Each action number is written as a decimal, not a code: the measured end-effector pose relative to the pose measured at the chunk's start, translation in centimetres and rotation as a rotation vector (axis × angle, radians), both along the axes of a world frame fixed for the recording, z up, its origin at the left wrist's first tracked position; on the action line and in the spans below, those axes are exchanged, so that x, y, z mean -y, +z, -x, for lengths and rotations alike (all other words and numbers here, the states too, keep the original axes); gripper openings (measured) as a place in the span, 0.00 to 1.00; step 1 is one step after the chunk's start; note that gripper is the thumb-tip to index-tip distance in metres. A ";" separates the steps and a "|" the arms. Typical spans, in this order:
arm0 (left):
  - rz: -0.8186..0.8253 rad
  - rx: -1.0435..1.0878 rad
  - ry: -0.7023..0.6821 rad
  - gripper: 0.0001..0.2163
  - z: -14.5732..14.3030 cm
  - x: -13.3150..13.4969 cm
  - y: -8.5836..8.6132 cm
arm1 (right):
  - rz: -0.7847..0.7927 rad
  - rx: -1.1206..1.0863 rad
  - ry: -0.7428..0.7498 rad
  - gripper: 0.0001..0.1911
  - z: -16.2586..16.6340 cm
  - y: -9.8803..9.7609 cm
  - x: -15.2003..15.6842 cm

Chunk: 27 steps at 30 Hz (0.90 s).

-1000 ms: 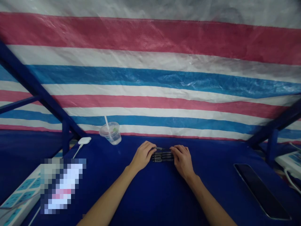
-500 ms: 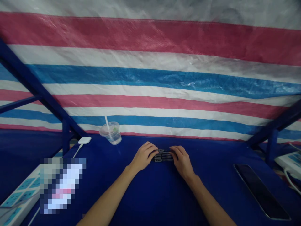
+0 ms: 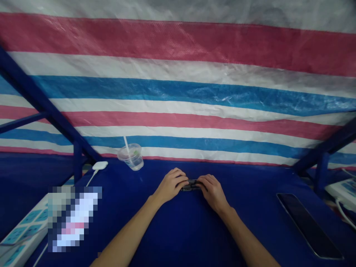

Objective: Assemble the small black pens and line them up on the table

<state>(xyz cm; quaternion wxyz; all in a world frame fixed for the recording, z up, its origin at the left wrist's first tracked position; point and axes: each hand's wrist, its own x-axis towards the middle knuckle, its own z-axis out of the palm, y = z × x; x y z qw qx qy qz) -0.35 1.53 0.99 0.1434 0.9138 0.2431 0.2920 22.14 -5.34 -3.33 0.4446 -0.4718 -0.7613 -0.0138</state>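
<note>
Dark pens (pen-like anyway, too small to be sure) (image 3: 190,188) lie side by side, mid-tabletop (image 3: 189,230), b/w the hands. L hand (image 3: 170,186) is curled narrow on their left ends, R hand (image 3: 213,188) likewise on the right; fingers hide much of the row. Main risk: uneven squeeze, L vs R, could skew the row or pop one pen up; if barrels are round, it may roll. Far edge is nr, by the striped sheet (image 3: 194,119); near edge out of view. Open room: toward the wearer, & R as far as the phone (image 3: 310,226). Cup (image 3: 135,163) sits L, nr far edge; a wide L swing could tip it.
</note>
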 end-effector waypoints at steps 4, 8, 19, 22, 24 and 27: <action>-0.024 0.050 -0.008 0.09 -0.1 0.1 -0.1 | 0.023 0.069 -0.021 0.09 0.1 0.2 0.1; -0.024 0.063 0.014 0.10 -0.1 0.2 0.0 | 0.025 0.088 -0.040 0.08 0.3 0.3 0.1; 0.000 0.049 0.020 0.09 0.0 -0.1 -0.2 | 0.040 0.054 -0.058 0.07 0.2 0.4 0.2; 0.007 0.100 0.020 0.06 0.0 -0.2 -0.4 | 0.027 0.127 -0.064 0.06 0.3 0.5 0.3; 0.009 0.132 0.020 0.05 0.2 -0.1 -0.5 | 0.018 0.177 -0.083 0.06 0.5 0.4 0.3; 0.020 0.141 0.029 0.04 0.4 -0.1 -0.3 | 0.022 0.168 -0.089 0.06 0.8 0.3 0.2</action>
